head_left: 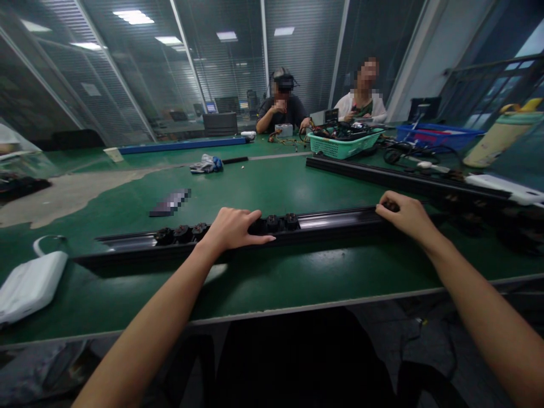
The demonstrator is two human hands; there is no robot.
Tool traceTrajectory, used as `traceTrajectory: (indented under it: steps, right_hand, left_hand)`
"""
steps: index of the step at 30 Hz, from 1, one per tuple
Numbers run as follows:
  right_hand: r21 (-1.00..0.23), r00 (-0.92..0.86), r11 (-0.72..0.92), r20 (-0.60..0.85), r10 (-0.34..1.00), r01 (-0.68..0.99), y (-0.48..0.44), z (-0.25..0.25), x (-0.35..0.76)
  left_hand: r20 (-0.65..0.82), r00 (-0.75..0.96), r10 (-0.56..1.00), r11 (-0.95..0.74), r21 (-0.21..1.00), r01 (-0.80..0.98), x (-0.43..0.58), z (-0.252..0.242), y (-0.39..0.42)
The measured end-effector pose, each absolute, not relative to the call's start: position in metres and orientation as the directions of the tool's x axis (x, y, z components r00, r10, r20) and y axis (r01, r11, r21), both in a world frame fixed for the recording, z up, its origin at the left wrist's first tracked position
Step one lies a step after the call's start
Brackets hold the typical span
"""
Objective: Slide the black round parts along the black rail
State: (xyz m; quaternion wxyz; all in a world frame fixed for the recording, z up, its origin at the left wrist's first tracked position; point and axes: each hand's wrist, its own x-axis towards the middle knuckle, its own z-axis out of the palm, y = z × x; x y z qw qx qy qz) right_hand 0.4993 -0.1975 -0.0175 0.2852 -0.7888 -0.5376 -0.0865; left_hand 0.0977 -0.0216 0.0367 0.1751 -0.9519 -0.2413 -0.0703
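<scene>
A long black metal track (335,222) lies lengthwise on the green table, with a shiny channel along its top. Several small black socket-like parts (182,233) sit in the channel, left and right of my left hand. That hand (236,228) is laid over the middle of the track, its thumb along the near side and its fingers over the far side, some of them hidden. At the track's right end, my right hand (397,211) is closed around a small dark round part (390,205), mostly covered by the fingers.
A phone (170,203) lies beyond the track. A white power bank (32,286) is at left. Behind are a second black track (382,177), a green basket (340,146) of cables, a blue basket (442,136), a glove (207,164) and a bottle (501,139). Two people sit across.
</scene>
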Motion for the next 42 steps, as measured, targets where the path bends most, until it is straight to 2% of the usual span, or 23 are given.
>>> traceTrajectory:
  steps: [13, 42]
  right_hand:
    - [-0.332, 0.420, -0.296, 0.413, 0.808, 0.896, -0.200, -0.016, 0.502]
    - [-0.328, 0.524, -0.414, 0.432, 0.734, 0.849, -0.203, -0.027, 0.519]
  left_hand:
    - [0.205, 0.875, 0.440, -0.820, -0.307, 0.484, 0.098, 0.038, -0.022]
    - [0.211, 0.873, 0.439, -0.817, -0.311, 0.486, 0.098, 0.038, -0.023]
